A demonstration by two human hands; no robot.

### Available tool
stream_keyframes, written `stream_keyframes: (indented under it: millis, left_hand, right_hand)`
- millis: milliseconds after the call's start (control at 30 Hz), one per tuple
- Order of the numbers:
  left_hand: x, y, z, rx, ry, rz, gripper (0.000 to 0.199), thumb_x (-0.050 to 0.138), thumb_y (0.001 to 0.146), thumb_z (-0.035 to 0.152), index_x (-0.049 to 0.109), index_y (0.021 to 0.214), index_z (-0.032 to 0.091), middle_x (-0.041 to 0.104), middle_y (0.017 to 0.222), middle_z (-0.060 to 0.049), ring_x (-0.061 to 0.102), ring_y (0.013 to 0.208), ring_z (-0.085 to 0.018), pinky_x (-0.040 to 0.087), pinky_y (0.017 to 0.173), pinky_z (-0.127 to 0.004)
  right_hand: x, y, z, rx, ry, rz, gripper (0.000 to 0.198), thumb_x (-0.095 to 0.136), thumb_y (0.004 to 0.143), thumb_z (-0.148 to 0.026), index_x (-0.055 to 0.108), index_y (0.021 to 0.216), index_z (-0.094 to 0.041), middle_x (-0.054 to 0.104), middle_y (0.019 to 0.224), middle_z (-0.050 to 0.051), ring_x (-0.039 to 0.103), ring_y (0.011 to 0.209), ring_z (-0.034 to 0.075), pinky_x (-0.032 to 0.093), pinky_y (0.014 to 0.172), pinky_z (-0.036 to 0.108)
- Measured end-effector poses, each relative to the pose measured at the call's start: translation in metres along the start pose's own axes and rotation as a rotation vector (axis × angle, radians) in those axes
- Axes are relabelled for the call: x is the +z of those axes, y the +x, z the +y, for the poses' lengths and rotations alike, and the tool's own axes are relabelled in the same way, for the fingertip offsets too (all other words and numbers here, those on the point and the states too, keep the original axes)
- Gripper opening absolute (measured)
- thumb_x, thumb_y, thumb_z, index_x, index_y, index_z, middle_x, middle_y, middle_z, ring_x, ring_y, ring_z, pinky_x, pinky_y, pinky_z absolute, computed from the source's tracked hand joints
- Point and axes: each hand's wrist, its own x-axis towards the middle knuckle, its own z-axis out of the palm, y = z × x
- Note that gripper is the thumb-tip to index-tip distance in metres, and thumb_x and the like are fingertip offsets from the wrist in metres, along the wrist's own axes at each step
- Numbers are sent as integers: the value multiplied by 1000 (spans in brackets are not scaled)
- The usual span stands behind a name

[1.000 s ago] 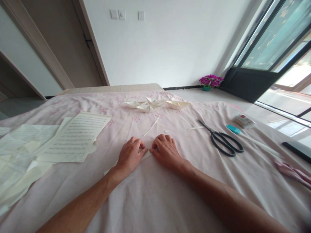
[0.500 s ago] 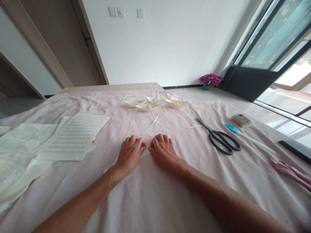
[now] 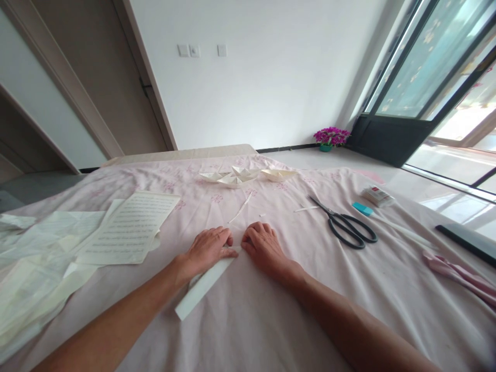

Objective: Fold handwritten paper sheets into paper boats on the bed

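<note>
A folded strip of white paper (image 3: 203,290) slants across the cloth beneath my left hand (image 3: 211,249). That hand is closed on the strip's upper end, with the thumb pressed along it. Close by on the right, my right hand (image 3: 261,242) has its fingers curled down and pinched at the strip's tip; the exact contact is hidden under the fingers. Just beyond the hands lies a thin paper offcut (image 3: 240,207). Farther back, several folded paper boats (image 3: 236,177) stand together, with another paper boat (image 3: 278,175) beside them.
Black-handled scissors (image 3: 351,230) lie to the right, near a blue-ended tool (image 3: 363,208) and a small packet (image 3: 377,196). Written sheets (image 3: 127,227) and loose papers (image 3: 42,258) cover the left side. A pink cloth item (image 3: 457,271) rests at far right.
The view has tilted slightly upward. My left hand has turned and its thumb now stretches right; much more of the paper strip shows below it. My right hand stays close beside it.
</note>
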Motion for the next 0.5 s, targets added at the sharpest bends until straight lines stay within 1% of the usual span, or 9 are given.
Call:
stream_keyframes:
  millis: [100,200,267,367,433,500]
  left_hand:
    - [2,-3,-1,-75,-63,-17,25,65,75,45,58,77,21,61,80,1,57,77,-17,36,66,-26]
    - [8,-8,-2,-113,-126,43,24,65,75,42,57,72,20,60,78,1,56,77,-16,36,66,-25]
    - [12,-13,0,-138,-158,97,22,65,76,41,57,73,20,60,78,1,56,78,-16,36,67,-25]
    - [16,-22,5,-163,-169,157,21,66,76,39,57,76,20,61,81,0,57,78,-16,38,69,-26]
    - [17,-28,9,-163,-148,198,20,67,75,38,57,81,21,62,86,-1,58,83,-17,39,73,-27]
    - [16,-33,12,-163,-118,225,25,70,73,38,58,87,21,62,92,-2,58,88,-19,40,76,-28]
  right_hand:
    - [-3,-1,0,-14,45,-1,8,53,89,-27,60,88,-23,55,99,2,45,95,18,33,82,31]
    - [-5,-1,-1,-32,78,-27,12,53,89,-33,62,91,-25,56,100,2,44,98,19,32,84,33]
    - [-5,-1,-3,-40,81,-43,13,58,87,-35,63,94,-25,56,101,3,44,100,20,31,85,34]
    - [-5,-1,-5,-55,70,-59,16,65,81,-34,64,95,-25,56,102,3,44,101,21,31,86,35]
    - [-4,-1,-5,-79,71,-62,17,69,78,-31,64,93,-25,56,101,3,44,102,21,32,86,35]
    - [-3,-1,-5,-100,81,-61,16,70,77,-30,64,90,-25,56,100,2,44,101,20,33,86,34]
